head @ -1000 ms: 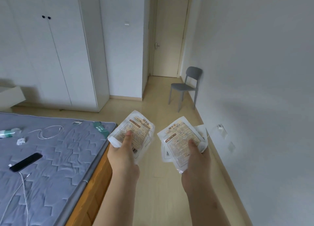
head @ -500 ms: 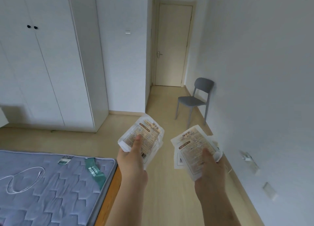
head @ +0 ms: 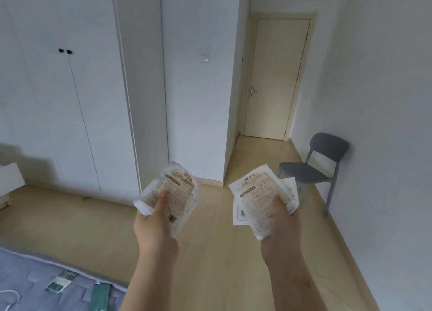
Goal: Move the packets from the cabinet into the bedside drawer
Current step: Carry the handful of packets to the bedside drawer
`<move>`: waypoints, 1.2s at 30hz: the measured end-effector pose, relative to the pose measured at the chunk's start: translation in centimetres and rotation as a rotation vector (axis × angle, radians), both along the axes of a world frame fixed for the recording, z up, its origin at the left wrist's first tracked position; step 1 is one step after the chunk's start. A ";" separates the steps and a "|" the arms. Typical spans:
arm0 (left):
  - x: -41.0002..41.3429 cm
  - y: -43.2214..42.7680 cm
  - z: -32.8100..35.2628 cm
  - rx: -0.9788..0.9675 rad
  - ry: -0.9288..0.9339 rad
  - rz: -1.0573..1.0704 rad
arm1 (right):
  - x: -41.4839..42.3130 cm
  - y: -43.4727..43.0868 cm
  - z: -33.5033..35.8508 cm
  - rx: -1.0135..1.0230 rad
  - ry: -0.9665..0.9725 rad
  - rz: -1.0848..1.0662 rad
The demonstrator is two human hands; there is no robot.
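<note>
My left hand [head: 155, 226] grips a white packet [head: 174, 189] with orange print, thumb pressed on its face. My right hand [head: 281, 228] holds a small stack of the same white packets [head: 257, 191], thumb on top, with further packets fanned out behind the front one. Both hands are held out in front of me above the wooden floor. The white cabinet [head: 70, 100] with two black knobs stands at the left, its doors closed. No bedside drawer is in view.
A grey chair [head: 313, 170] stands against the right wall. A closed cream door [head: 275, 81] ends the hallway ahead. The corner of a bed with a grey-blue mattress [head: 35, 287] lies at bottom left. A white box edge [head: 9, 182] shows at far left.
The view has tilted up and swung, so the bed has dropped towards the bottom left and the door and chair look nearer. Both hands still hold their packets the same way.
</note>
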State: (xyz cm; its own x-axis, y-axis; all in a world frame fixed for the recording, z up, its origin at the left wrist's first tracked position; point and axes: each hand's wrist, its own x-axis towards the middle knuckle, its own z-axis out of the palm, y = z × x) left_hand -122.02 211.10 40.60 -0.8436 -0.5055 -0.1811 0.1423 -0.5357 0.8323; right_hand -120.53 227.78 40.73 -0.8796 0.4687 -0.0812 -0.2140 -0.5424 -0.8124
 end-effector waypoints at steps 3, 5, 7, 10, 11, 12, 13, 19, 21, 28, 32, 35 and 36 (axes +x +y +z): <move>-7.1 0.6 0.7 0.006 0.014 0.050 | -7.9 -0.3 0.1 0.052 -0.049 0.098; -11.3 0.2 0.5 0.016 -0.005 0.107 | -12.3 -1.0 -0.7 0.070 -0.095 0.148; -15.2 -0.2 0.2 0.029 -0.022 0.142 | -16.5 -1.5 -1.3 0.093 -0.124 0.175; -21.7 -0.8 0.2 0.025 -0.015 0.172 | -23.3 -2.5 -1.1 0.138 -0.112 0.199; -24.3 -1.3 0.1 0.026 -0.011 0.182 | -25.8 -3.0 -1.1 0.149 -0.103 0.205; -26.7 -1.8 -0.2 0.026 -0.007 0.189 | -28.2 -3.6 -1.2 0.157 -0.098 0.207; -29.1 -2.4 -0.6 0.024 -0.005 0.190 | -30.6 -4.3 -1.4 0.160 -0.097 0.208; -43.4 -5.8 -0.7 0.026 0.007 0.118 | -44.6 -8.0 -0.3 0.197 -0.080 0.183; -47.8 -7.0 -0.4 -0.012 -0.004 0.105 | -49.3 -9.4 -0.1 0.197 -0.076 0.191; -59.4 -12.2 -1.1 -0.489 0.024 0.131 | -63.1 -18.3 -2.4 0.167 -0.094 0.398; -65.7 -16.6 -3.2 -0.722 -0.006 0.058 | -70.4 -24.3 -3.7 0.078 -0.061 0.609; -71.2 -20.3 -3.0 -0.769 -0.010 0.007 | -76.9 -28.3 -2.9 -0.013 -0.001 0.759; -73.0 -21.6 -2.4 -0.822 -0.013 0.004 | -79.2 -29.8 -2.2 -0.018 0.012 0.805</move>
State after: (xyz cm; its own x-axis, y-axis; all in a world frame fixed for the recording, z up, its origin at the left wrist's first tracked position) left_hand -195.00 189.47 38.17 -0.8419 -0.4841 0.2384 0.1306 0.2459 0.9605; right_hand -199.72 197.93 38.50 -0.9478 -0.3107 -0.0715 0.2397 -0.5465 -0.8024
